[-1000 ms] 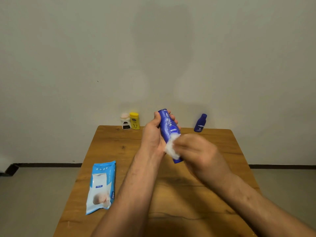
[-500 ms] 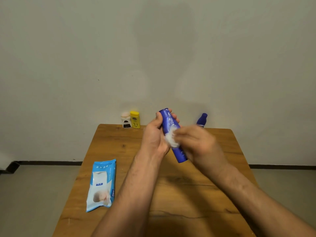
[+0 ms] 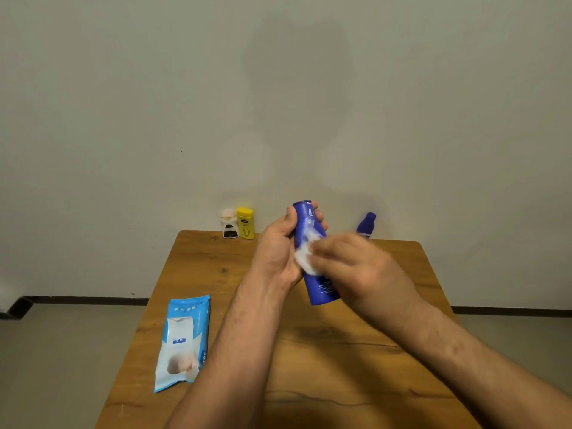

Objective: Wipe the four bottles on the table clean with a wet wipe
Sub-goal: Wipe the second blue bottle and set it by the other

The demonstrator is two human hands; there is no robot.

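My L hand (image 3: 280,252) grips the big blue bottle (image 3: 320,287) near its upper end, thumb on the left side & fingers curled round the far side. The btl is in the air over the middle of the tabletop (image 3: 216,274). It's tilted, upper end up & away from me, base down & toward my right.

My R hand (image 3: 356,267) pinches a bunched white wet wipe (image 3: 305,260) & presses it on the btl's front, abt mid-body, right beside my L palm. R hand is blurred, so I can't tell the exact finger layout, but the fingertips are closed on the wipe. White print shows on the btl below the wipe.

The other 3 stand upright along the far edge of the tabletop, by the wall (image 3: 278,88). The white bottle (image 3: 229,224), w/ pale cap & dark label, is just beside the yellow bottle (image 3: 245,222) on its right, both left of centre. The small dark-blue bottle (image 3: 366,224) is right of centre, its lower part hidden behind my R hand. All 3 are well apart from the one I hold.

The wipes pack (image 3: 184,339), light blue & white, lies flat by the left edge of the tabletop, nearer my side, long axis running front to back. Both forearms are bare & come in over the near edge.
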